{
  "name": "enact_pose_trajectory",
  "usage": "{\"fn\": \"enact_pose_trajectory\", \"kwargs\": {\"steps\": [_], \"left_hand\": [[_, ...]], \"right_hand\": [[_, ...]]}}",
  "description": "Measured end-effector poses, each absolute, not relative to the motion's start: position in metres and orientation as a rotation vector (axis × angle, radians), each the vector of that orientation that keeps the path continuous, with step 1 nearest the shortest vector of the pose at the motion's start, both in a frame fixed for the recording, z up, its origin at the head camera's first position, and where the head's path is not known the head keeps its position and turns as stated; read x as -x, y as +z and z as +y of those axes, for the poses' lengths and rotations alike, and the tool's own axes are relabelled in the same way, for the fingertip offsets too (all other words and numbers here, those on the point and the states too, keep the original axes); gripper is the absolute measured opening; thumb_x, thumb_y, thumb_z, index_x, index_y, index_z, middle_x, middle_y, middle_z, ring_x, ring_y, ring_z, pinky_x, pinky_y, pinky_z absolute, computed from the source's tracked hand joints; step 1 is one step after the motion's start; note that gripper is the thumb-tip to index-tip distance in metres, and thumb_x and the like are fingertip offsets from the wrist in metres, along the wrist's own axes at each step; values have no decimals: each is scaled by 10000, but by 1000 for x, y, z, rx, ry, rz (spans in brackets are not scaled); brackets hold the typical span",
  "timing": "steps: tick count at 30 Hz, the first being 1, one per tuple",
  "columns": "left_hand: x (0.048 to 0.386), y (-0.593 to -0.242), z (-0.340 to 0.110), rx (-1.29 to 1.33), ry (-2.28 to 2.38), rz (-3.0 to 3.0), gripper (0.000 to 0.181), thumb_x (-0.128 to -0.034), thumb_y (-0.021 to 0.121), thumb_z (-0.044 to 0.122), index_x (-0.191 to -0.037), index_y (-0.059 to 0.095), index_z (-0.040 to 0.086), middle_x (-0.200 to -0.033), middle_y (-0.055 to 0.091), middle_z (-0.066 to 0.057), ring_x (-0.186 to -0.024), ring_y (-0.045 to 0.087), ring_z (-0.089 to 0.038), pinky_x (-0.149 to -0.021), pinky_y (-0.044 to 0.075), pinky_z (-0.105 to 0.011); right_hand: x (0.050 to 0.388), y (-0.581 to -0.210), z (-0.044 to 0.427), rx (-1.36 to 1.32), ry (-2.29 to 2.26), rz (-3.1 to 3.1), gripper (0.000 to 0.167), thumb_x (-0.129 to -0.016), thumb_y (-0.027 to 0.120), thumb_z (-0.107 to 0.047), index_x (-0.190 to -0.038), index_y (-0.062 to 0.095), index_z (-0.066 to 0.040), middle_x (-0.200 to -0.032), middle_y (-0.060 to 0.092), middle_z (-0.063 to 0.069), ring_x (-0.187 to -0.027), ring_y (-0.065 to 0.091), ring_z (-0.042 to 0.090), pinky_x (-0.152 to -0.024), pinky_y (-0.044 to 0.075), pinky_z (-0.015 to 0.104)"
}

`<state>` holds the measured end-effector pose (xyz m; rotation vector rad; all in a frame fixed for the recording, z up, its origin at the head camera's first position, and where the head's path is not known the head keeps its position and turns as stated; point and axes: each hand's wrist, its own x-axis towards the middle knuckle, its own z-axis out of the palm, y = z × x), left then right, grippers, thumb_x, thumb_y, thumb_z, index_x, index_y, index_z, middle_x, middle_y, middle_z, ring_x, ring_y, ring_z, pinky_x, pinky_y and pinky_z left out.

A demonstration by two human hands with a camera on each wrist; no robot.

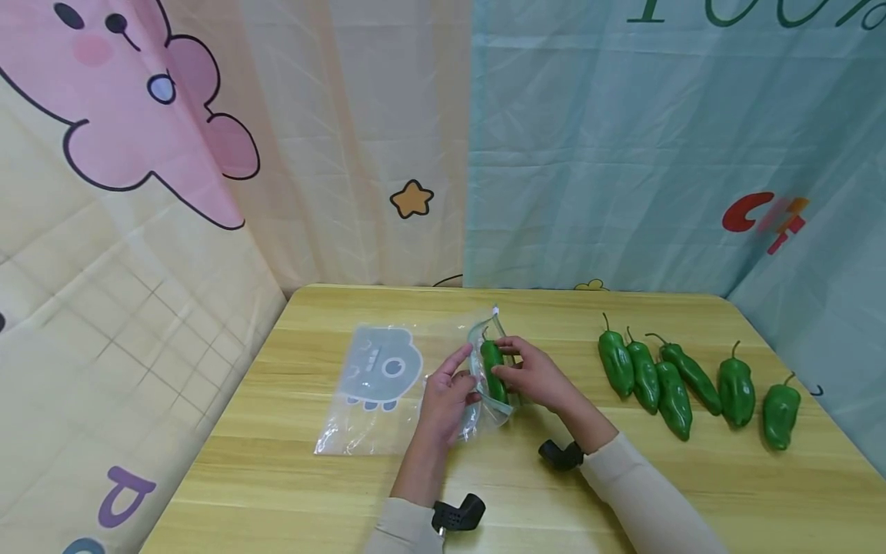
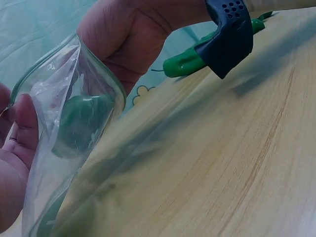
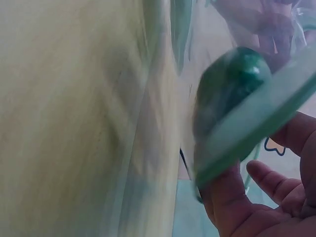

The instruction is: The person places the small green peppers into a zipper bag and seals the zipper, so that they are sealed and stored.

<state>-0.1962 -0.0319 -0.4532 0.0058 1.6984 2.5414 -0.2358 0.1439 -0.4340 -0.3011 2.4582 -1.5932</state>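
A clear zip bag (image 1: 432,346) with a grey cartoon print lies on the table, its green-edged mouth raised and open to the right. My left hand (image 1: 445,396) holds the bag by the near side of its mouth, thumb and fingers on the rim. Inside the mouth is a green pepper (image 1: 492,369), stem pointing away. My right hand (image 1: 543,377) grips this pepper from the right, fingers reaching into the opening. Through the clear plastic, the left wrist view shows the pepper (image 2: 81,126). In the right wrist view the green rim (image 3: 256,136) crosses in front of it.
Several green peppers (image 1: 674,400) lie in a loose row on the right side of the wooden table (image 1: 277,477). A printed curtain (image 1: 588,154) hangs behind the table's back edge. Each wrist wears a black camera mount (image 1: 460,513).
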Motion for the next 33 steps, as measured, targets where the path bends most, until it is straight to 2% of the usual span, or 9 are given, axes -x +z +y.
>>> {"fn": "enact_pose_trajectory", "kwargs": {"steps": [3, 9, 14, 19, 21, 28, 33], "left_hand": [[196, -454, -31, -41, 2532, 1702, 582, -855, 557, -80, -1421, 535, 56, -1025, 631, -104, -846, 593, -137, -665, 518, -245], [196, -456, -29, -35, 2485, 1735, 601, -840, 563, -81, -1427, 518, 40, -920, 540, -67, -775, 548, -130, -647, 512, -228], [197, -456, -30, -7, 2467, 1738, 610, -840, 570, -72, -1433, 518, 59, -942, 545, -60, -780, 553, -134, -652, 513, -233], [198, -457, -30, -1, 2464, 1739, 615, -831, 559, -84, -1430, 521, 52, -896, 544, -65, -756, 550, -130, -638, 509, -226], [197, -457, -30, 0, 2467, 1738, 619, -826, 556, -88, -1428, 522, 51, -913, 544, -75, -753, 548, -130, -637, 509, -225], [197, -457, -31, 0, 2470, 1738, 616, -830, 557, -78, -1429, 526, 64, -1163, 535, -131, -772, 555, -127, -643, 506, -224], [197, -457, -30, -5, 2481, 1721, 614, -830, 556, -84, -1425, 530, 61, -1122, 536, -122, -757, 548, -122, -635, 502, -219]], "right_hand": [[236, -434, 144, 279, -1595, 2453, 510, -944, 655, -150, -1409, 477, -40, -1401, 481, 240, -1047, 619, 325, -741, 597, 392], [236, -435, 144, 278, -1591, 2452, 505, -950, 631, -125, -1412, 465, -9, -1408, 468, 256, -1012, 628, 303, -759, 594, 395], [236, -434, 143, 277, -1594, 2456, 506, -949, 633, -126, -1412, 468, -7, -1404, 474, 250, -1003, 631, 300, -752, 595, 393], [235, -430, 143, 285, -1595, 2460, 502, -951, 630, -115, -1412, 466, 0, -1410, 468, 253, -976, 630, 284, -737, 595, 382], [235, -429, 144, 297, -1597, 2464, 494, -954, 627, -107, -1408, 468, 3, -1411, 467, 255, -975, 637, 280, -735, 594, 379], [235, -421, 150, 349, -1588, 2497, 477, -965, 622, -116, -1403, 471, -4, -1413, 469, 247, -1017, 648, 281, -747, 594, 377], [234, -416, 159, 348, -1564, 2532, 501, -964, 637, -165, -1411, 470, -12, -1418, 469, 230, -1052, 639, 306, -751, 594, 393]]}}
